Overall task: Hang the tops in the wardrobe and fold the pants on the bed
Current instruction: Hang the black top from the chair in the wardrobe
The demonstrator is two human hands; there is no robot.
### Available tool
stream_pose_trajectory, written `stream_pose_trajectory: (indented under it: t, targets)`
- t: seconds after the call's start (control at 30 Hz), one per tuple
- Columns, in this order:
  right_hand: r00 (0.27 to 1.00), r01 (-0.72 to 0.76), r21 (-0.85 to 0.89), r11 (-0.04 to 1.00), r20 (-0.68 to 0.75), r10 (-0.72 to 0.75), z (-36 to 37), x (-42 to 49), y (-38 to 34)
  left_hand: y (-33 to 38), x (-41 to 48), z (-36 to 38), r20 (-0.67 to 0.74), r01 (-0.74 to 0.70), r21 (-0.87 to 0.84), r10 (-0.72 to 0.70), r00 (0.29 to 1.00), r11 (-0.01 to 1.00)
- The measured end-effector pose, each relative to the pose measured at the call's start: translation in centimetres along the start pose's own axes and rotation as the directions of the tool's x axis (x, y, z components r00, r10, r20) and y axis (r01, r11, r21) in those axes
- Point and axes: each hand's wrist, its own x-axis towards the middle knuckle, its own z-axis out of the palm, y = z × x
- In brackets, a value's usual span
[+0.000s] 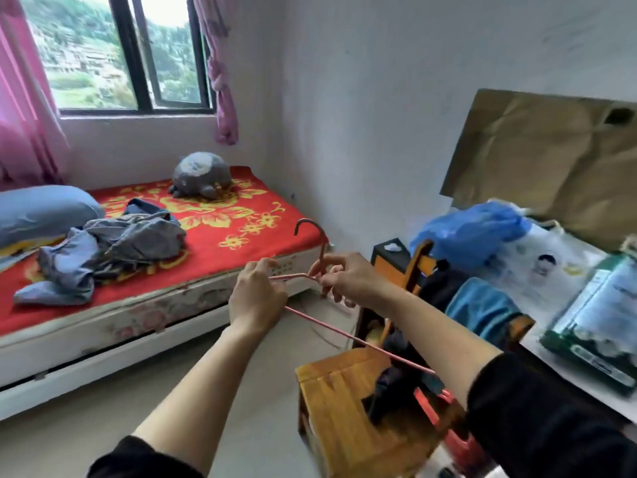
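Left hand (258, 298): back to the camera, fingers curled round the left end of a pink wire hanger (358, 339), gripping it where shoulder and lower bar meet. Right hand (344, 281): thumb and forefinger pinch the hanger's neck just below the hook, other fingers curled under; can't tell whether they touch the wire. Hook points up, above both hands. The lower bar runs down-right from the left hand and passes behind the right forearm. Nothing hangs on the hanger. Both sleeves dark, pushed back off the forearms. Below the right arm: an open cardboard box (344, 408) with dark fabric in it, plus something red at its right edge, too blurred to identify. Right of the hands: a wooden chair (418, 263) draped with dark cloth and a blue towel (482, 308), with a blue plastic bag (472, 229) just behind it. Flat cardboard sheet (551, 157) leans on the wall. Left of the hands, well apart: bed (224, 246) with a red floral sheet. On it is a crumpled clothes pile (113, 246), grey-blue, unfolded; can't separate tops from pants. Blue pillow (41, 212) touches the pile's left side, grey plush toy (201, 175) at the far end, under the window (120, 53) with pink curtains.
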Motion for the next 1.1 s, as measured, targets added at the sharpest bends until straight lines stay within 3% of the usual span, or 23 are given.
stream_pose_trajectory:
  t: [0.17,0.4,0.6,0.67,0.8,0.87,0.93,1.03,1.1]
  targets:
    - [0.967,-0.063,-0.020,0.998,-0.247,0.056,-10.3,-3.9,6.6,8.9,-2.1,10.1,0.131,-0.095,-0.087,0.106,0.986,0.992]
    - [0.805,-0.210,-0.045,0.977,-0.575,0.147,-20.2,-5.9,15.5,16.4,-1.9,20.8,0.318,-0.136,-0.122,0.168,0.933,0.983]
    - [0.673,-0.323,0.032,0.946,-0.694,0.254,-27.6,-4.6,21.8,18.3,1.4,29.6,0.471,-0.026,-0.075,0.058,0.880,0.997]
    - [0.645,-0.391,0.038,0.920,-0.701,0.303,-29.6,-3.6,23.8,18.5,2.9,32.4,0.503,0.047,-0.082,0.001,0.864,0.996]
    - [0.599,-0.576,0.039,0.817,-0.659,0.454,-33.6,-1.7,26.7,18.3,6.2,36.5,0.522,0.321,-0.160,-0.196,0.830,0.934]
    - [0.632,-0.630,0.041,0.775,-0.552,0.544,-34.8,-1.3,27.9,18.1,7.8,38.0,0.585,0.403,-0.190,-0.226,0.779,0.895]
    - [0.676,-0.678,-0.011,0.735,-0.404,0.617,-34.7,-1.0,29.1,18.1,8.6,38.8,0.708,0.475,-0.211,-0.201,0.677,0.854]
    - [0.739,-0.669,-0.191,0.718,-0.282,0.612,-32.6,-0.1,30.9,17.8,8.6,39.6,0.829,0.386,-0.140,-0.104,0.549,0.912]
    - [0.762,-0.648,-0.305,0.698,-0.234,0.604,-31.3,0.7,31.6,17.5,8.7,39.9,0.818,0.283,-0.118,-0.068,0.571,0.952]
